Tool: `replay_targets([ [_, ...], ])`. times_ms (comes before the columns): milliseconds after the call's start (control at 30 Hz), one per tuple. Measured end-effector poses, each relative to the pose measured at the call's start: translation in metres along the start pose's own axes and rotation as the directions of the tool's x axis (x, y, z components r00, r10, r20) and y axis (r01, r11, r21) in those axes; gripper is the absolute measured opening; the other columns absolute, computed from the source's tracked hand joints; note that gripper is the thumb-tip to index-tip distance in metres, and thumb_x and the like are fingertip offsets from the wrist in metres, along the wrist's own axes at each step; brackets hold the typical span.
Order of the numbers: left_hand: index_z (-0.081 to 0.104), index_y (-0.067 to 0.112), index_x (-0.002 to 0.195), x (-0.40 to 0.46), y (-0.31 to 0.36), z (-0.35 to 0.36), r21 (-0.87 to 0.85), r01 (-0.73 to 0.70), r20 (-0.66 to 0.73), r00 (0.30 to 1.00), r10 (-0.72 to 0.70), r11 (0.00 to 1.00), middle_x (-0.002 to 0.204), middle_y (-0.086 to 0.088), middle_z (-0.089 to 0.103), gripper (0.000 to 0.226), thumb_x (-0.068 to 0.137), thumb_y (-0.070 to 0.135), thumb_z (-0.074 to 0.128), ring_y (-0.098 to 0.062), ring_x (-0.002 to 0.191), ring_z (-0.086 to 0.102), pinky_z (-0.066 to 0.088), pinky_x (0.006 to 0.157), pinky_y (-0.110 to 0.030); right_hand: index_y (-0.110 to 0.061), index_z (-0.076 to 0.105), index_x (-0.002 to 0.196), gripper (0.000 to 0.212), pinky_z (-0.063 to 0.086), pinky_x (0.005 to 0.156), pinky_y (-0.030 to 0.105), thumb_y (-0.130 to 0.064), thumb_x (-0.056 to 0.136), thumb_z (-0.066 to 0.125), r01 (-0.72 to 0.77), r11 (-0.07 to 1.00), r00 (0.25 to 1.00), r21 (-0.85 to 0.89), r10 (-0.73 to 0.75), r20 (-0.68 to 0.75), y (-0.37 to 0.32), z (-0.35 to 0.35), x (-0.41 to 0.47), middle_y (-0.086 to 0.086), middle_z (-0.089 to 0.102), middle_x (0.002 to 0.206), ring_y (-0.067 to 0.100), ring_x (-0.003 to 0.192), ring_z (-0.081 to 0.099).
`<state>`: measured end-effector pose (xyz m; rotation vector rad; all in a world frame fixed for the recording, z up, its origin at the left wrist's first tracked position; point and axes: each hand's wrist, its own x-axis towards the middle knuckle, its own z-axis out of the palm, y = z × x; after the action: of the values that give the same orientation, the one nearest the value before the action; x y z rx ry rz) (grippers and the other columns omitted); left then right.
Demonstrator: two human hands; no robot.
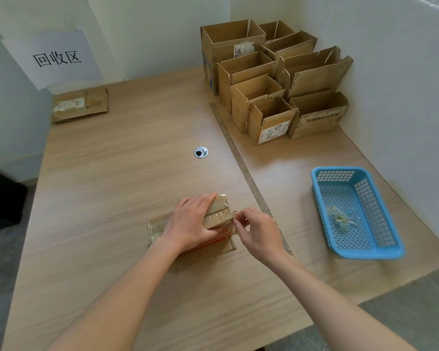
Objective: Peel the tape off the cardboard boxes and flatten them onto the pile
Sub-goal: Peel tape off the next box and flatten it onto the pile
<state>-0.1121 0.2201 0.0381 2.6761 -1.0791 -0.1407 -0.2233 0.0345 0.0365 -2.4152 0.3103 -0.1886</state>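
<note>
A small cardboard box (217, 214) lies on the wooden table (112, 188) near its front, with clear tape across its top seam. My left hand (190, 221) lies on top of the box and grips it, fingers over the far edge. My right hand (259, 233) pinches the tape end (233, 219) at the box's right edge. A pile of flattened cardboard (79, 105) lies at the table's far left, under a paper sign (56, 58) on the wall.
Several open upright cardboard boxes (271, 79) crowd the back right corner. A blue plastic basket (356, 211) holding crumpled clear tape sits at the right. A metal strip (246, 171) runs down the table, and a round cable hole (201, 152) sits mid-table.
</note>
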Motion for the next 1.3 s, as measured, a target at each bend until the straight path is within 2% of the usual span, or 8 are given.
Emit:
replay_targets([
  [200, 0.035, 0.031, 0.151, -0.001, 0.001, -0.001, 0.009, -0.003, -0.007, 1.000, 0.003, 1.000, 0.142, 0.013, 0.053, 0.094, 0.070, 0.075, 0.051, -0.013, 0.125, 0.053, 0.033, 0.110, -0.036, -0.027, 0.064, 0.082, 0.009, 0.054, 0.067, 0.036, -0.025, 0.090, 0.066, -0.026, 0.995, 0.999, 0.095, 0.025, 0.021, -0.002, -0.003, 0.000, -0.013, 0.066, 0.083, 0.006, 0.075, 0.063],
  [367, 0.036, 0.030, 0.151, 0.000, 0.002, -0.005, -0.007, 0.007, 0.006, 1.000, -0.007, 1.000, 0.143, 0.013, 0.052, 0.095, 0.069, 0.076, 0.049, -0.014, 0.126, 0.053, 0.033, 0.110, -0.037, -0.023, 0.066, 0.084, 0.008, 0.054, 0.068, 0.034, -0.024, 0.091, 0.070, 0.079, 0.993, 0.992, 0.092, -0.087, 0.094, 0.001, -0.009, -0.005, -0.014, 0.066, 0.084, 0.006, 0.079, 0.062],
  [433, 0.035, 0.030, 0.151, 0.000, 0.002, -0.005, -0.006, 0.002, 0.013, 1.000, -0.002, 1.000, 0.145, 0.013, 0.051, 0.095, 0.070, 0.075, 0.051, -0.015, 0.127, 0.052, 0.031, 0.111, -0.036, -0.022, 0.071, 0.090, 0.008, 0.056, 0.072, 0.035, -0.029, 0.090, 0.075, 0.027, 0.997, 0.997, 0.079, -0.033, 0.073, 0.003, -0.011, -0.008, -0.013, 0.069, 0.087, 0.005, 0.079, 0.064],
  [567, 0.035, 0.029, 0.152, -0.001, 0.003, -0.005, -0.018, 0.007, 0.009, 1.000, -0.007, 1.000, 0.145, 0.012, 0.051, 0.097, 0.068, 0.077, 0.046, -0.014, 0.128, 0.051, 0.031, 0.111, -0.036, -0.023, 0.076, 0.102, 0.030, 0.057, 0.075, 0.029, -0.038, 0.078, 0.085, -0.156, 0.980, 0.988, 0.119, 0.154, 0.024, -0.006, -0.006, -0.006, -0.012, 0.073, 0.093, 0.002, 0.078, 0.069],
  [767, 0.035, 0.029, 0.152, -0.001, 0.003, -0.005, -0.029, 0.006, 0.023, 1.000, -0.006, 1.000, 0.145, 0.011, 0.051, 0.097, 0.068, 0.075, 0.049, -0.015, 0.129, 0.051, 0.032, 0.113, -0.038, -0.026, 0.078, 0.089, 0.002, 0.057, 0.069, 0.029, -0.024, 0.089, 0.078, -0.183, 0.970, 0.966, 0.162, 0.208, -0.151, -0.014, 0.007, -0.011, -0.017, 0.073, 0.082, 0.000, 0.074, 0.067],
  [900, 0.035, 0.029, 0.151, -0.001, 0.002, -0.004, -0.017, 0.001, 0.017, 1.000, -0.001, 1.000, 0.143, 0.011, 0.052, 0.092, 0.072, 0.066, 0.065, -0.015, 0.128, 0.052, 0.033, 0.112, -0.038, -0.023, 0.072, 0.084, 0.007, 0.055, 0.068, 0.031, -0.025, 0.090, 0.071, -0.166, 0.969, 0.977, 0.184, 0.187, -0.102, -0.012, 0.006, -0.010, -0.016, 0.070, 0.081, 0.001, 0.073, 0.066],
  [1100, 0.032, 0.030, 0.152, 0.000, 0.001, -0.004, -0.008, 0.008, 0.030, 1.000, -0.007, 1.000, 0.144, 0.012, 0.051, 0.094, 0.072, 0.070, 0.059, -0.014, 0.130, 0.050, 0.034, 0.112, -0.038, -0.026, 0.067, 0.087, 0.004, 0.055, 0.069, 0.039, -0.025, 0.090, 0.069, -0.150, 0.981, 0.985, 0.124, 0.159, -0.065, -0.012, 0.004, -0.007, -0.014, 0.067, 0.087, 0.005, 0.076, 0.064],
  [1300, 0.034, 0.027, 0.154, 0.000, 0.003, -0.004, -0.021, 0.006, 0.009, 1.000, -0.006, 1.000, 0.147, 0.010, 0.051, 0.097, 0.072, 0.063, 0.072, -0.015, 0.132, 0.049, 0.031, 0.112, -0.036, -0.025, 0.050, 0.130, 0.057, 0.054, 0.059, 0.040, -0.034, 0.082, 0.080, 0.066, 0.981, 0.995, -0.185, -0.079, -0.065, -0.017, 0.008, -0.013, -0.010, 0.057, 0.124, 0.022, 0.095, 0.065],
])
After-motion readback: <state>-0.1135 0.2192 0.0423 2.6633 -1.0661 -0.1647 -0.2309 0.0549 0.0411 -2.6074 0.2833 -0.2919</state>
